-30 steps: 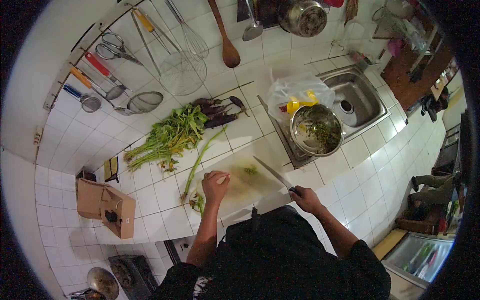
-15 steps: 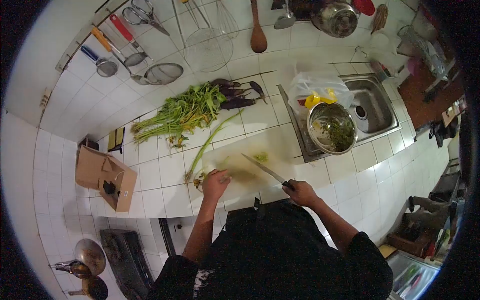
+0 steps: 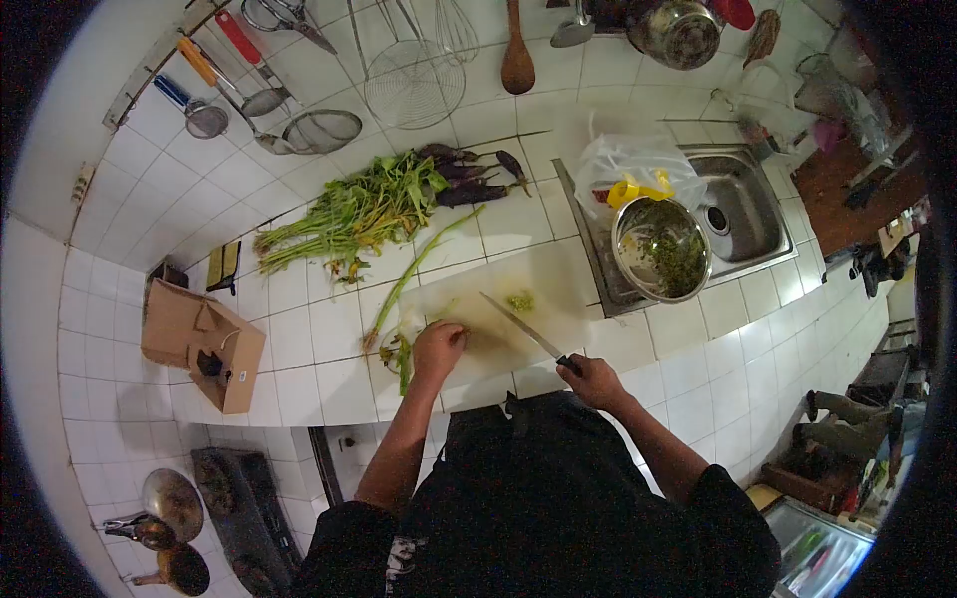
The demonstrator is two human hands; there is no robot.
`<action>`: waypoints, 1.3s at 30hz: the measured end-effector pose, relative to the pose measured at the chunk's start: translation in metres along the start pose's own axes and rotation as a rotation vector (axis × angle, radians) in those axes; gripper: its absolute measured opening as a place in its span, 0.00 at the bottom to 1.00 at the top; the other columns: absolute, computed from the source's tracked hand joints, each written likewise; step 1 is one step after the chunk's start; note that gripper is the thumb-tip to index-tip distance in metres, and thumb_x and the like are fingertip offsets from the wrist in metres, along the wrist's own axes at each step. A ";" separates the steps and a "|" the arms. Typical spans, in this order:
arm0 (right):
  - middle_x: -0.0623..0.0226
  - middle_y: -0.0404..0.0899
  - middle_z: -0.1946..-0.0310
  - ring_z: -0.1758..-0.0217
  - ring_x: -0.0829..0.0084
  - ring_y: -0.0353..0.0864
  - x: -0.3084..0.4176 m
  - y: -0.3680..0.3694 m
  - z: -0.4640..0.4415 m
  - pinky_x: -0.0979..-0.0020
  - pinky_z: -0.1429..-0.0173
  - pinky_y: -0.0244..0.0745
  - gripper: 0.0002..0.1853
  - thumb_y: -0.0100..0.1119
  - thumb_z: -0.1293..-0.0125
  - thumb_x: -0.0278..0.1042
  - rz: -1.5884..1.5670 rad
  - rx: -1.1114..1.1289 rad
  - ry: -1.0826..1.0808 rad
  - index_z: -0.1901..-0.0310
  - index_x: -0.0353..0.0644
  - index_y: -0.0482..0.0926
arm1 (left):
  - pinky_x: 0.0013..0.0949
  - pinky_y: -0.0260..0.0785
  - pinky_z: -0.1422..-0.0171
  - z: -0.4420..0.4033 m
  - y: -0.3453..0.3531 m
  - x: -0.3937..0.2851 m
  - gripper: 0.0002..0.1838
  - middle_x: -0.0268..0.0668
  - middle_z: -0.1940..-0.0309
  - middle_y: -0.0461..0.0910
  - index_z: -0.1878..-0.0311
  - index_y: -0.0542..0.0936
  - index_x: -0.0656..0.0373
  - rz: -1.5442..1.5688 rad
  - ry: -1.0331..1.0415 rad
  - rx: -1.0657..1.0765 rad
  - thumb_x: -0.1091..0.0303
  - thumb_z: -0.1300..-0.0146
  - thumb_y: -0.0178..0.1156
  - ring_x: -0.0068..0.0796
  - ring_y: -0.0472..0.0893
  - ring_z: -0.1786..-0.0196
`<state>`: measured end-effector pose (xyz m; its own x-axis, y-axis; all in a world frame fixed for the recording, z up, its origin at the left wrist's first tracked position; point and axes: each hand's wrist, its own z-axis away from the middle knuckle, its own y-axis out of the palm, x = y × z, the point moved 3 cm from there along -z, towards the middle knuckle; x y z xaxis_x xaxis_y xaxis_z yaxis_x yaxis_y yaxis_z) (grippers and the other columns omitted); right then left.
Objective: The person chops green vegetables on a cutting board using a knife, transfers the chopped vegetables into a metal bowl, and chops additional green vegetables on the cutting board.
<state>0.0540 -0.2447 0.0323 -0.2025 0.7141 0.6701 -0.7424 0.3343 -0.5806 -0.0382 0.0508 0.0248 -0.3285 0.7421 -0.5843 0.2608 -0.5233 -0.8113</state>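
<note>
My right hand (image 3: 590,383) grips a kitchen knife (image 3: 520,326) by its dark handle, with the blade slanting up and left over the pale cutting board (image 3: 553,274). My left hand (image 3: 440,349) is over the board's left part, its fingers curled together; whatever they may hold is hidden. Beyond the knife tip lies a small heap of chopped green pieces (image 3: 518,300). Left of my left hand are leafy green trimmings (image 3: 402,364). A long green stalk (image 3: 414,269) lies diagonally across the board's upper left edge and the tiles.
Behind the board lie leafy greens (image 3: 369,209) and several eggplants (image 3: 469,191). To the right, a steel bowl (image 3: 661,249) with chopped greens stands by the sink (image 3: 763,244), near a plastic bag (image 3: 638,164). An open cardboard box (image 3: 239,364) sits at the left.
My left hand has shifted slightly right and away from my body, its fingers more curled. More green trimming shows beside it. The knife remains at nearly the same place over the board.
</note>
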 end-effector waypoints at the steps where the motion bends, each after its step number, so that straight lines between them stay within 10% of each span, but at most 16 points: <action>1: 0.46 0.81 0.70 0.62 0.44 0.81 -0.001 0.003 -0.001 0.49 0.56 0.74 0.25 0.50 0.31 0.57 0.002 -0.001 -0.001 0.59 0.38 0.79 | 0.40 0.74 0.59 -0.004 0.005 -0.001 0.08 0.37 0.68 0.82 0.65 0.86 0.52 -0.064 0.041 -0.025 0.63 0.48 0.66 0.40 0.82 0.63; 39: 0.44 0.81 0.63 0.55 0.43 0.80 0.023 0.022 -0.001 0.47 0.49 0.73 0.26 0.45 0.28 0.55 0.126 0.057 0.154 0.54 0.37 0.78 | 0.42 0.74 0.55 -0.025 0.032 -0.017 0.09 0.39 0.67 0.83 0.66 0.86 0.51 -0.013 -0.130 -0.008 0.61 0.51 0.66 0.42 0.82 0.62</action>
<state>0.0333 -0.2204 0.0345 -0.1989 0.8352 0.5127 -0.7531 0.2045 -0.6253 -0.0012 0.0319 0.0092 -0.4470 0.6877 -0.5721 0.2631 -0.5102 -0.8188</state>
